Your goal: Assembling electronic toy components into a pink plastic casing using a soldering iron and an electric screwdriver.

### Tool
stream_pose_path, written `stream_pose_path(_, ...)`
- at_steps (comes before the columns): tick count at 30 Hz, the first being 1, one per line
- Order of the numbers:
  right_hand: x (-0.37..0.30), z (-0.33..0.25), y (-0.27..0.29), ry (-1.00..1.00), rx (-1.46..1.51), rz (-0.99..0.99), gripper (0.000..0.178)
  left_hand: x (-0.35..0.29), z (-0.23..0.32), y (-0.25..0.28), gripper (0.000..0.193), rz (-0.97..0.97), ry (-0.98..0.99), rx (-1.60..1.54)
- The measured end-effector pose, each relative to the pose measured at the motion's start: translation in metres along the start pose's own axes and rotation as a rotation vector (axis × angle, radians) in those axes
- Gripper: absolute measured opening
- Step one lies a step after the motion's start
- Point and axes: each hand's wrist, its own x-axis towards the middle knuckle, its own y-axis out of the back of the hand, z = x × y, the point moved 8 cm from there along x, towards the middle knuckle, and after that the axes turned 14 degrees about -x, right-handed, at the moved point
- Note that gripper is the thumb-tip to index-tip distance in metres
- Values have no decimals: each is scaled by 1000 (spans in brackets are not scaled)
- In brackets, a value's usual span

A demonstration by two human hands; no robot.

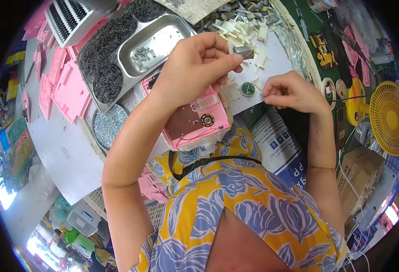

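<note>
My left hand (197,65) reaches over a pink plastic housing (220,115), its thumb and fingers closed together. What they hold, if anything, is hidden. The housing lies open in front of me, with a brown panel (181,123), a round black speaker (207,120) and thin wires inside. Curled inward, my right hand (292,93) is closed at the fingertips beside a small round green-and-white piece (247,89); I cannot make out anything in its grip. Beyond the left fingertips lie white plastic parts (260,59) on white paper.
A metal tray (138,72) with small springs rests among a mass of dark springs (102,50). A round dish of silvery screws (110,124) stands nearer. Pink panels (70,90) are stacked at the left. A yellow fan (387,118) and a cardboard box (360,174) are at the right.
</note>
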Motion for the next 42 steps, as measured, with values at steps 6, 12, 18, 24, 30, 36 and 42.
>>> stream_pose_path(6, 22, 19, 29, 79, 220, 584, 18, -13, -11, 5, 14, 68, -43, -4)
stream_pose_path(12, 9, -47, -8, 221, 691, 334, 37, -33, -16, -9, 17, 66, -109, -44)
stream_pose_path(18, 23, -63, -23, 245, 758, 346, 27, -51, -7, -3, 21, 143, -219, 274)
stream_pose_path(24, 31, -73, -28, 179, 970, 143, 29, -62, 12, -8, 21, 217, -526, 651)
stream_pose_path(30, 33, -66, -33, 199, 1058, 277, 42, -58, 35, -26, 22, -33, -849, 1018)
stream_pose_path(36, 18, -43, -16, 118, 891, 407, 48, 30, 77, 78, 15, 452, -645, 894)
stream_pose_path(42, -5, -16, 3, 83, 756, 596, 49, 87, 92, 103, 28, 665, -476, 1249)
